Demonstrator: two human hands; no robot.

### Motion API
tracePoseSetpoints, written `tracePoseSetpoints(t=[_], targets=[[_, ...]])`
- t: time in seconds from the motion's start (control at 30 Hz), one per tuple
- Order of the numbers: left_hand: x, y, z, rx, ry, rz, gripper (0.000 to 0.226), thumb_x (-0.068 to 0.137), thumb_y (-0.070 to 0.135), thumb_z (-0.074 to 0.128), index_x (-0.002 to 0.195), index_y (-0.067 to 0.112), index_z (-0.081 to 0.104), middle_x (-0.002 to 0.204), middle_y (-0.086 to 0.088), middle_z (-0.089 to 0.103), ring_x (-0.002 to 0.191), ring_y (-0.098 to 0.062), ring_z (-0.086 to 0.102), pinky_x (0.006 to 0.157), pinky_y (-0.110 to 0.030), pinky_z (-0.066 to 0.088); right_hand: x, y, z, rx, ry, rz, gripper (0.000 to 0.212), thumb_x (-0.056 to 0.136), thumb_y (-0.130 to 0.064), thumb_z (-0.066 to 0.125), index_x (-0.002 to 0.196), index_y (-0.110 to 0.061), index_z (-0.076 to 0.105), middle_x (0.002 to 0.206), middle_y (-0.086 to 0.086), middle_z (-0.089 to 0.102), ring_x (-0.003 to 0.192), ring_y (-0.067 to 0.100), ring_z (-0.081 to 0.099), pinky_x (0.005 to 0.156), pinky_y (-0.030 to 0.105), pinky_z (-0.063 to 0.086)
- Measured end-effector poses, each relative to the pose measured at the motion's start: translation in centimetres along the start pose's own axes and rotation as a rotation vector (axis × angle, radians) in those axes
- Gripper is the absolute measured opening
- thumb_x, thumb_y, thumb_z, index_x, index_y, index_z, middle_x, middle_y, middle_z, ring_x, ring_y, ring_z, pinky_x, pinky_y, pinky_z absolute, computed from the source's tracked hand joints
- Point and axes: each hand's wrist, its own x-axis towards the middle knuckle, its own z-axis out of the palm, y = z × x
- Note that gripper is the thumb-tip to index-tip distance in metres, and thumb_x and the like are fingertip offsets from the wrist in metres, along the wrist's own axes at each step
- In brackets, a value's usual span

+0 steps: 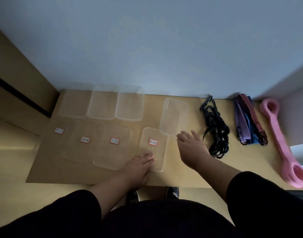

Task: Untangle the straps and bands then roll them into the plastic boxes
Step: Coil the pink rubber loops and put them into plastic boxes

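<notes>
**Straps and bands wait tangled at the right end of the desk**

Straps are what matter, and none is in a hand yet. Nearest the front edge, the left hand [140, 166] lies flat with straight fingers pressing on the labelled lid [153, 148], the rightmost of four lids laid along the front half of the desk [186, 176]. Just beyond it, the right hand [191, 147] hovers with its fingers loosely spread and holding nothing, its fingertips at or just short of the near corner of a clear plastic box [174, 115]; blur makes contact hard to judge.

Right of that hand, the black straps [215, 127] lie in a knotted heap running from mid-desk toward the back edge. Further right sits a folded bundle of purple, blue and dark red bands [250, 121], and at the right edge a pink band [282, 146] stretches from back to front. Along the back edge on the left stand three more clear boxes [102, 102], side by side.

The black straps look light, limp and likely to snag, so I would lift one free end rather than the middle of the heap and draw it out slowly. The pink band seems thicker and springy; it will probably want to unroll, so pinching the finished coil firmly seems wise.
</notes>
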Motion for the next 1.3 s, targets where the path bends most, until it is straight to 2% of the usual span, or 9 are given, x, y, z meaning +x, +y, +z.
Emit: tracePoseSetpoints(t=[0.07,0.13,0.5,0.63,0.8,1.0,1.1,1.2,1.3], targets=[[0.1,0.2,-0.5,0.031,-0.018,0.006,0.063,0.091,0.036,0.033,0.151,0.016,0.039,0.162,-0.003,0.028,0.152,-0.022,0.018,0.121,-0.037,0.015,-1.7,0.2,0.7,0.014,-0.005,0.037,0.057,0.099,-0.010,0.032,0.156,-0.008,0.028,0.165,0.008,0.020,0.155,0.024,0.007,0.126,0.049,0.003],[0.3,0.1,-0.7,0.053,-0.020,0.002,0.061,0.097,0.031,0.039,0.156,0.017,0.027,0.165,-0.001,0.016,0.153,-0.019,0.006,0.122,-0.031,0.005,-3.3,0.3,1.6,0.030,-0.015,0.063,0.057,0.100,-0.010,0.033,0.156,-0.008,0.027,0.165,0.007,0.020,0.155,0.024,0.006,0.126,0.048,0.003],[1.2,0.8,-1.6,0.091,-0.102,0.015,0.065,0.102,0.030,0.037,0.159,0.017,0.009,0.167,0.001,-0.003,0.153,-0.014,-0.008,0.120,-0.030,-0.006,-10.0,-2.2,4.0,0.023,-0.019,-0.010,0.051,0.100,-0.014,0.041,0.151,-0.009,0.038,0.163,0.005,0.025,0.155,0.023,0.004,0.124,0.048,0.000],[2.4,1.2,-1.8,0.146,-0.094,0.023,0.063,0.103,0.030,0.037,0.158,0.015,0.012,0.167,-0.001,0.002,0.153,-0.017,-0.005,0.121,-0.031,-0.004,-11.3,-3.2,5.0,0.028,-0.033,-0.018,0.052,0.100,-0.020,0.046,0.151,-0.011,0.038,0.165,0.004,0.021,0.155,0.023,0.001,0.122,0.049,-0.006],[2.3,2.0,-1.9,0.148,-0.026,0.053,0.057,0.103,0.031,0.037,0.156,0.017,0.023,0.165,-0.001,0.015,0.153,-0.019,0.008,0.122,-0.033,0.001,-11.9,-3.1,5.2,0.048,-0.026,-0.019,0.041,0.099,-0.021,0.051,0.139,-0.012,0.052,0.168,0.004,0.013,0.155,0.023,-0.005,0.121,0.049,-0.009],[2.4,3.5,-3.2,0.022,0.197,0.149,0.069,0.088,0.036,0.020,0.144,0.009,0.049,0.151,-0.009,0.046,0.144,-0.025,0.034,0.118,-0.031,0.012,-12.4,-1.5,4.3,0.116,0.099,-0.012,0.046,0.103,-0.025,0.041,0.148,-0.016,0.039,0.167,0.004,0.017,0.156,0.022,0.002,0.119,0.041,-0.010],[3.1,5.0,-4.1,0.038,0.223,0.164,0.072,0.087,0.040,0.018,0.143,0.010,0.050,0.149,-0.006,0.047,0.143,-0.022,0.036,0.120,-0.030,0.012,-11.9,-0.3,4.4,0.179,0.162,-0.039,0.044,0.103,-0.025,0.040,0.146,-0.019,0.041,0.163,0.002,0.027,0.155,0.020,0.009,0.116,0.036,-0.011],[3.7,7.6,-4.7,0.024,0.261,0.162,0.066,0.088,0.041,0.023,0.140,0.013,0.052,0.146,-0.002,0.050,0.141,-0.019,0.037,0.122,-0.040,0.024,-11.4,1.4,4.7,0.234,0.203,-0.077,0.041,0.103,-0.026,0.039,0.144,-0.022,0.043,0.160,0.000,0.034,0.154,0.018,0.014,0.116,0.032,-0.010],[4.9,11.0,-5.0,0.041,0.269,0.173,0.058,0.094,0.039,0.030,0.144,0.017,0.049,0.149,0.003,0.045,0.143,-0.013,0.031,0.120,-0.027,0.014,-11.3,4.3,5.4,0.259,0.235,-0.111,0.045,0.102,-0.025,0.042,0.146,-0.022,0.042,0.159,0.000,0.036,0.153,0.018,0.020,0.116,0.031,-0.010]])
